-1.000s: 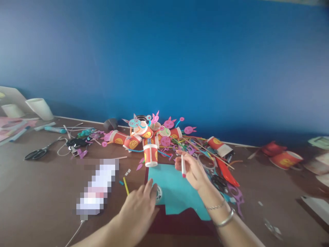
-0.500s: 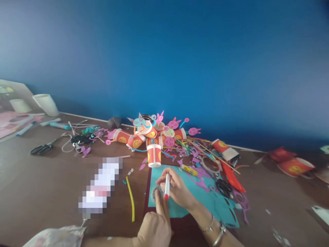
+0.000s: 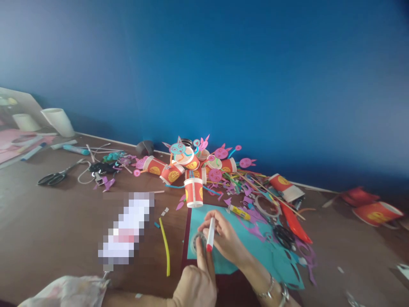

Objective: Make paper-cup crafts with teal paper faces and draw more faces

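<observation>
My left hand point(image 3: 198, 283) comes in from the lower left. Two of its fingers stretch forward and press down on a small round grey-clear roll, seemingly tape point(image 3: 198, 242); the other fingers are curled. That roll lies flat near the left edge of a turquoise sheet point(image 3: 223, 265). A white marker with a red end point(image 3: 211, 232) is in my right hand point(image 3: 228, 241), its red end tilted towards me. My fingers hide the marker's other end, close to the roll. Under the turquoise sheet shows a dark red sheet point(image 3: 186, 251).
Red paper cups point(image 3: 194, 192) with pink and turquoise animal faces crowd the back. Right of them lie a glue stick point(image 3: 239, 212), black-handled scissors point(image 3: 284, 236) and purple scraps. A yellow pipe cleaner point(image 3: 165, 247), a blurred-out phone-like object point(image 3: 128, 230) and other scissors point(image 3: 54, 177) lie left.
The view has shifted slightly, so most things appear a little further right. Both hands keep their places on the sheet, with the marker and the roll as before.
</observation>
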A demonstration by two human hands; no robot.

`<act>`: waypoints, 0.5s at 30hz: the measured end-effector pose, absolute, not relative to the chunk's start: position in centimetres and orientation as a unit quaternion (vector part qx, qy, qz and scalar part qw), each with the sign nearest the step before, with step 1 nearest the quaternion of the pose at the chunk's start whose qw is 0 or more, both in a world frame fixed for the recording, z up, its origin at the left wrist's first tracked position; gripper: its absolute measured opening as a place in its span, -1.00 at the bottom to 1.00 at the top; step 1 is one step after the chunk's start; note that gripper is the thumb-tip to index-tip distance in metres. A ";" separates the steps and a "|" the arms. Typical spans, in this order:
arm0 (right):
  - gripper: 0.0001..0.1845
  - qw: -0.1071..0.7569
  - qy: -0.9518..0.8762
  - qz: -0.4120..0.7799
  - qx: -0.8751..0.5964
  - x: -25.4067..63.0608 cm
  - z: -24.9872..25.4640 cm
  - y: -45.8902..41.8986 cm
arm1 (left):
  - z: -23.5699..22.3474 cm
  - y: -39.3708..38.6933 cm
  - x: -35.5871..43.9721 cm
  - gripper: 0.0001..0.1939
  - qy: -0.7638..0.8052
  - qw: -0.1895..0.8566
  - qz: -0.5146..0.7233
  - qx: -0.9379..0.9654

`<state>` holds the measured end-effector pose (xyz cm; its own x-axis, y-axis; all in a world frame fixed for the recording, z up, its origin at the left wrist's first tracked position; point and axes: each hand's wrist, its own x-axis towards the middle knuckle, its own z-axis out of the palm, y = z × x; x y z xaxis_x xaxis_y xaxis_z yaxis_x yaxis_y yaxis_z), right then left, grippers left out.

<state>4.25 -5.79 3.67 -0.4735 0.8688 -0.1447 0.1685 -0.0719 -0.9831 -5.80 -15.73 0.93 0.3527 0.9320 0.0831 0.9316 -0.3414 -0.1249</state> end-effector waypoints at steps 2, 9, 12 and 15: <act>-0.79 0.289 -0.619 0.595 -0.423 4.2 3.7 -5.8 | 0.9 -15.7 -5.8 -0.52 -0.571 0.086 0.001 -0.816; -0.76 0.279 -0.624 0.596 -0.421 4.4 3.5 -5.5 | 0.1 -15.9 -5.6 -0.53 -0.576 0.113 -0.004 -0.809; -0.75 0.302 -0.631 0.571 -0.430 4.6 3.9 -5.3 | -0.2 -16.0 -5.2 -0.52 -0.581 0.127 0.007 -0.804; -0.68 0.318 -0.649 0.523 -0.451 4.8 4.9 -4.9 | -0.3 -15.9 -4.8 -0.49 -0.592 0.138 0.015 -0.794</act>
<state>4.77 -4.92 4.89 -0.3907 0.9186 -0.0598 0.2533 0.0449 -0.9663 -4.81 -15.95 -0.26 0.2988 0.9440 0.1399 0.9358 -0.2611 -0.2368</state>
